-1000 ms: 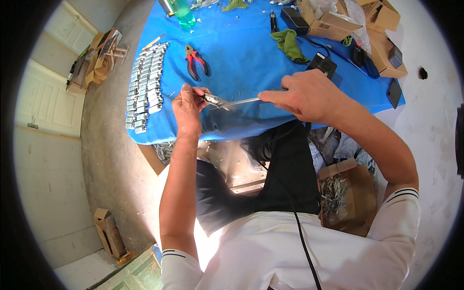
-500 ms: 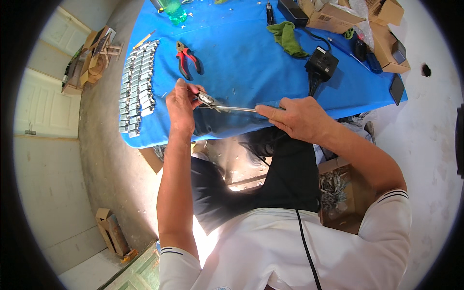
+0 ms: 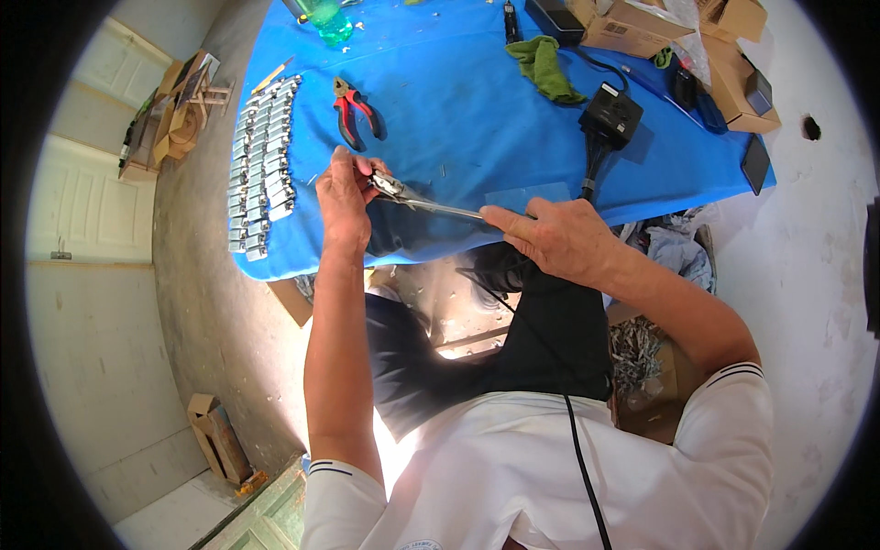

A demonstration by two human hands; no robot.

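Observation:
My left hand [image 3: 344, 194] is closed around a small silver metal fitting [image 3: 388, 186], pinching it between thumb and fingers above the near part of the blue-covered table. My right hand [image 3: 561, 236] grips a tool with a thin metal shaft [image 3: 446, 210], and its handle is hidden inside the fist. The shaft slants up to the left, and its far end meets the fitting. Left of my left hand, similar silver metal fittings [image 3: 260, 170] lie in neat columns. Pliers with red and black handles [image 3: 353, 112] rest just beyond my left hand.
On the blue tablecloth [image 3: 440, 101] lie a green cloth [image 3: 545, 69], a black boxy device with a cable [image 3: 610, 115], a phone [image 3: 754, 165] and a thin clear sheet [image 3: 527, 194]. Cardboard boxes [image 3: 632, 27] crowd the far right. A green bottle [image 3: 330, 20] is at the far left.
My right hand has dropped slightly toward me, so the shaft slopes down more to the right. The clear sheet behind it shows more. My left hand stays almost in place.

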